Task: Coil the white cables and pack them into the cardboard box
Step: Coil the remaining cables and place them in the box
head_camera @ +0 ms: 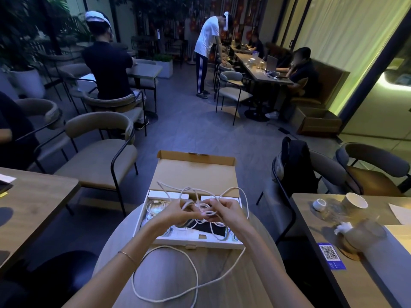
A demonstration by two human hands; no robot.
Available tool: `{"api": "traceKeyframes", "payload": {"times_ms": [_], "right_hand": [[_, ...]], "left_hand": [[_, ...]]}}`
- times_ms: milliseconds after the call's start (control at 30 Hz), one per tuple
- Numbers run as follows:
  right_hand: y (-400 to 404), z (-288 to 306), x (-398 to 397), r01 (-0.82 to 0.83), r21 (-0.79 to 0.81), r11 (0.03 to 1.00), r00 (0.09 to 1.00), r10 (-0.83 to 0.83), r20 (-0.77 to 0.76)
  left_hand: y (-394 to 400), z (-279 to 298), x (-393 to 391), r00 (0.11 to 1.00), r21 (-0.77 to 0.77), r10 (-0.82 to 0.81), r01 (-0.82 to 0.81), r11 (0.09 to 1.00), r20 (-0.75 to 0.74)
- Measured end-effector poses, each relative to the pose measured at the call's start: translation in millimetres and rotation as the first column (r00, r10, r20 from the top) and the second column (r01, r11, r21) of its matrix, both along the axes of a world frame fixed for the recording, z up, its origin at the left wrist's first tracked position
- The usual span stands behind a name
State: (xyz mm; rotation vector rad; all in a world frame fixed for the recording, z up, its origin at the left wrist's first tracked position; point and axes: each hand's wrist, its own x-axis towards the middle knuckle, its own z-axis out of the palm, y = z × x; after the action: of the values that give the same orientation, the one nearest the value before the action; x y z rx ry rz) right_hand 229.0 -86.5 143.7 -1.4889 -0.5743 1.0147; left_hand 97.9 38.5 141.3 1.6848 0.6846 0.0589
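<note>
1. Bottom centre: slack of the white cable (195, 285) lies in a big loose loop on the round table (251, 281), near edge.
2. Cable runs up from there to both hands, held over the box (193, 172) at frame centre.
3. Left hand (178, 211): fingers curled, pinching cable strands; thin bracelet (127, 256) on that forearm.
4. Right hand (224, 210): fingers curled round the same tangle, touching the left hand's fingertips.
5. Several uneven loops stick up above the hands, not a neat coil.
6. Box is open, lid flat on the far side. A second cable coil (155, 206) sits in its left compartment.
7. Right: side table with a paper cup (355, 202) and QR card (331, 255).
8. Upper frame: chairs, other people at tables.
</note>
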Motion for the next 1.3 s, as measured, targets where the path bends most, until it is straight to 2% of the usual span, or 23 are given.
{"api": "traceKeyframes", "payload": {"times_ms": [67,100,200,367,467,600,800,933,1033,1133,1200,1300], "right_hand": [[-1,-1,2,0.017,-0.023,1.0,1.0,-0.017,0.017],[-2,-2,3,0.034,-0.067,0.997,0.997,-0.03,0.072],[-5,-11,6,0.091,-0.202,0.975,0.968,-0.039,0.246],[-6,-16,1,0.016,-0.235,0.972,0.991,0.016,0.134],[-2,-12,-3,0.05,-0.219,0.975,0.992,-0.023,0.121],[6,-3,-12,0.08,-0.11,0.991,0.997,-0.078,0.03],[10,-8,-16,0.142,-0.148,0.979,0.976,-0.113,0.185],[11,-6,-20,0.191,-0.128,0.973,0.955,-0.154,0.255],[8,-11,-26,0.32,-0.049,0.946,0.906,-0.291,0.308],[-3,-17,-33,0.432,0.11,0.895,0.788,-0.434,0.437],[-10,-17,-38,0.395,0.171,0.903,0.721,-0.42,0.551],[-13,-22,-39,0.36,0.116,0.926,0.706,-0.351,0.615]], "left_hand": [[0,0,0,0.999,0.027,-0.039,0.039,0.999,-0.003],[1,0,-1,1.0,0.026,-0.024,0.024,0.999,-0.001],[8,1,-3,0.987,-0.044,0.155,-0.153,0.987,0.041],[10,5,2,0.958,-0.209,0.282,-0.267,0.941,0.044],[9,1,4,0.927,-0.282,0.374,-0.353,0.892,0.02],[-8,-6,6,0.953,-0.185,0.3,-0.289,0.939,0.036],[-22,-5,7,0.961,-0.105,0.238,-0.225,0.969,0.139],[-32,-2,7,0.933,-0.175,0.314,-0.285,0.943,0.176],[-29,-6,10,0.921,-0.172,0.362,-0.337,0.926,0.144],[-27,-9,12,0.887,-0.158,0.439,-0.417,0.895,0.145],[-28,-11,14,0.865,-0.169,0.479,-0.455,0.874,0.148],[-30,-15,17,0.856,-0.191,0.501,-0.475,0.859,0.123]]}}
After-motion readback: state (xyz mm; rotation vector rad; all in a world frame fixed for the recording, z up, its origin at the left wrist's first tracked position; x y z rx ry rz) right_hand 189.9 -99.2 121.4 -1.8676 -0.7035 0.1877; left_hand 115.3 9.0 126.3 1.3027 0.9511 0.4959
